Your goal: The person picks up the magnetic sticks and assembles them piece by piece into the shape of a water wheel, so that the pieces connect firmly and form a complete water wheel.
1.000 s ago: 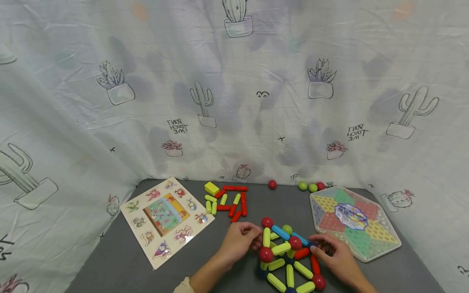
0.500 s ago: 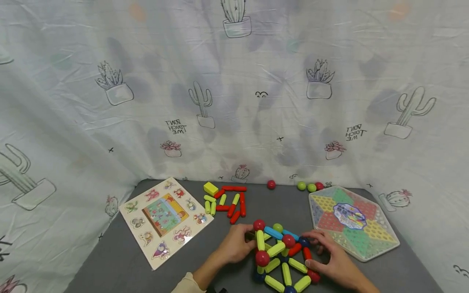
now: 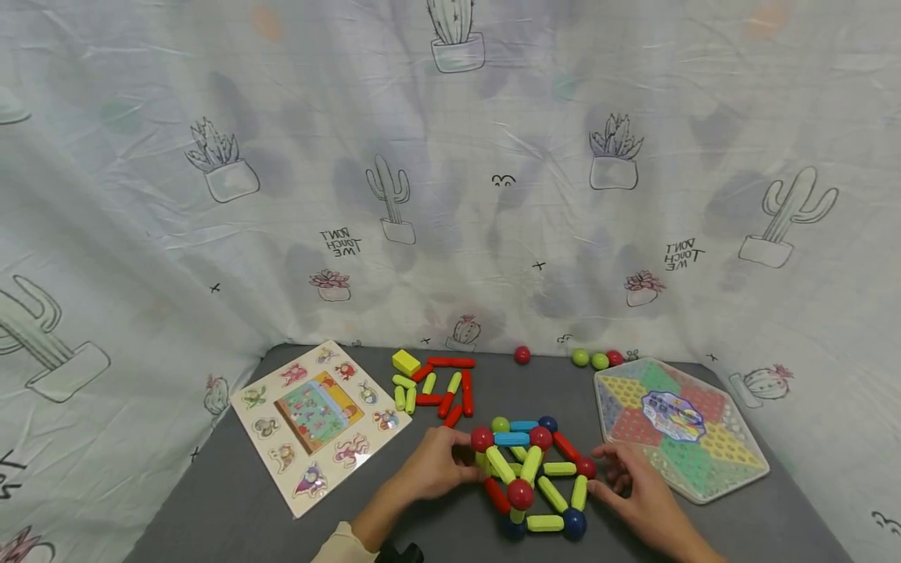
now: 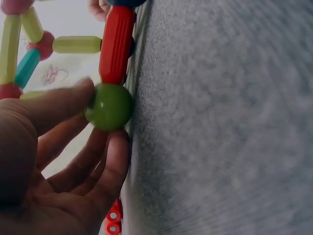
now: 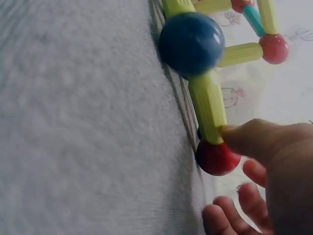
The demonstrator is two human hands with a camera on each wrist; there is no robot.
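Observation:
A toy frame of rods and balls (image 3: pixel 501 465) stands on the grey table between my hands, in yellow, red and light blue with balls at its joints. At its left side my left hand (image 3: pixel 432 469) pinches a green ball (image 4: pixel 110 107) at the base, thumb above and a finger below. A red rod (image 4: pixel 116 46) runs on from that ball. My right hand (image 3: pixel 637 493) is at the right corner, its thumb tip touching a yellow rod (image 5: pixel 208 107) beside a red ball (image 5: pixel 218 157). Its other fingers are spread, apart from the ball. A dark blue ball (image 5: pixel 191 43) joins that rod's other end.
Loose red and yellow rods (image 3: pixel 429 399) lie behind the frame, beside a yellow block (image 3: pixel 406 362). Several balls, one a red ball (image 3: pixel 522 355), sit along the back edge. A picture puzzle board (image 3: pixel 387 450) lies left, a hexagonal game board (image 3: pixel 732 446) right.
The frame has been turned and shifted left, so its light blue rods now lie across the back left. My left hand has moved slightly left; the right hand stays at the right side.

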